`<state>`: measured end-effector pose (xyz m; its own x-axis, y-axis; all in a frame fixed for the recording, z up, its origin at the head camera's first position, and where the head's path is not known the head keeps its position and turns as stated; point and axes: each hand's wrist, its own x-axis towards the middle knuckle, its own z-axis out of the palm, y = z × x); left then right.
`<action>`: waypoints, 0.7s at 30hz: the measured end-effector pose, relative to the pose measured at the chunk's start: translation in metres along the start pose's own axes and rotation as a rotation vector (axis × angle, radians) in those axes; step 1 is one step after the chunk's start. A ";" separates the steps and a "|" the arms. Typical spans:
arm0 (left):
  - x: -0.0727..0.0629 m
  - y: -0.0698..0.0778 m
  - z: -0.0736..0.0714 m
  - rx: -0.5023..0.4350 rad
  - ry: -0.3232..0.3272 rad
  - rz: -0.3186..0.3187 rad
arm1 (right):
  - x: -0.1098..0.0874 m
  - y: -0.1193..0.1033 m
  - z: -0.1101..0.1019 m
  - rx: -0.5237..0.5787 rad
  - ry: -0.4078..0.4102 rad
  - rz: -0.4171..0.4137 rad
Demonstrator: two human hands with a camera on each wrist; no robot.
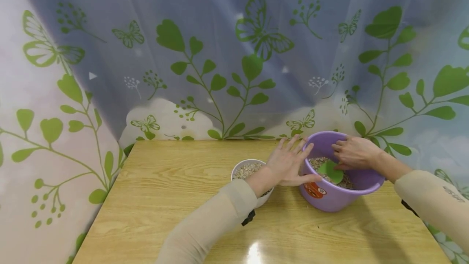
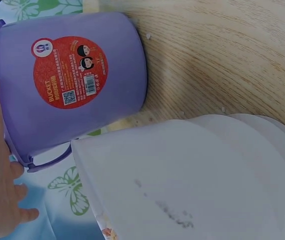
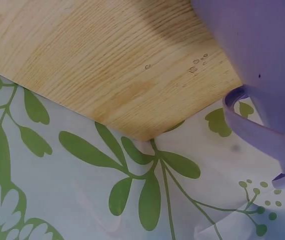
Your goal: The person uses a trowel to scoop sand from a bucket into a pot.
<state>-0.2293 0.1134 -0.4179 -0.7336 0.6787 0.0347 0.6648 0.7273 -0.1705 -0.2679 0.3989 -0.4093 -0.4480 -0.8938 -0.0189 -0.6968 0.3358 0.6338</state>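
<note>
A purple bucket [image 1: 335, 203] with a red label stands on the right of the table, partly filled with mixed gravel [image 1: 318, 162]. My right hand [image 1: 357, 152] reaches over its far right side, fingers curled inside, gripping a green scoop [image 1: 331, 172] whose rounded blade lies over the gravel. With fingers spread, my left hand [image 1: 287, 164] rests at the bucket's left rim, its thumb along the near edge. Below the left wrist, partly hidden by it, is a white pot [image 2: 197, 170] that also holds gravel. The right wrist view shows the bucket's side but not the right hand.
Both vessels stand on a light wood table [image 1: 176, 182]. A curtain [image 1: 220, 52] with leaf and butterfly prints hangs along its back edge. The bucket's purple handle [image 3: 257, 135] hangs off its side, near a table corner. Small gravel bits [image 2: 149, 36] lie on the wood.
</note>
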 end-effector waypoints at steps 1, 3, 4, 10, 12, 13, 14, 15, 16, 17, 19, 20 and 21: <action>0.000 0.000 0.000 0.001 0.000 0.001 | 0.000 0.000 0.000 0.002 -0.003 0.002; 0.000 -0.001 0.000 0.000 -0.004 0.003 | 0.000 -0.001 -0.002 0.015 -0.010 0.007; 0.000 -0.001 0.000 -0.003 -0.007 0.004 | 0.000 -0.002 -0.002 0.028 -0.008 0.008; -0.001 -0.002 -0.002 -0.017 -0.008 0.003 | 0.001 -0.004 -0.005 0.073 -0.005 0.023; -0.001 -0.002 -0.002 -0.017 -0.004 0.003 | 0.001 -0.004 -0.007 0.073 -0.011 0.030; -0.001 -0.002 -0.001 -0.017 -0.003 0.004 | 0.002 -0.004 -0.007 0.075 -0.014 0.032; -0.001 -0.002 -0.001 -0.017 -0.003 0.005 | 0.002 -0.005 -0.007 0.077 -0.017 0.033; -0.001 -0.002 -0.001 -0.019 -0.005 0.007 | 0.002 -0.005 -0.008 0.080 -0.019 0.034; -0.001 -0.002 -0.001 -0.020 -0.007 0.008 | 0.002 -0.005 -0.007 0.082 -0.019 0.036; -0.001 -0.002 -0.001 -0.021 -0.008 0.008 | 0.002 -0.005 -0.007 0.084 -0.017 0.036; -0.001 -0.001 -0.001 -0.027 -0.006 0.011 | 0.003 -0.006 -0.008 0.086 -0.011 0.037; -0.001 -0.001 -0.001 -0.029 -0.005 0.012 | 0.003 -0.007 -0.008 0.088 -0.006 0.038; -0.001 -0.001 -0.001 -0.031 -0.004 0.011 | 0.003 -0.007 -0.008 0.089 -0.003 0.039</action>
<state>-0.2296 0.1120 -0.4170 -0.7270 0.6860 0.0291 0.6766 0.7229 -0.1401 -0.2595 0.3915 -0.4079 -0.4771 -0.8788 0.0021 -0.7259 0.3954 0.5628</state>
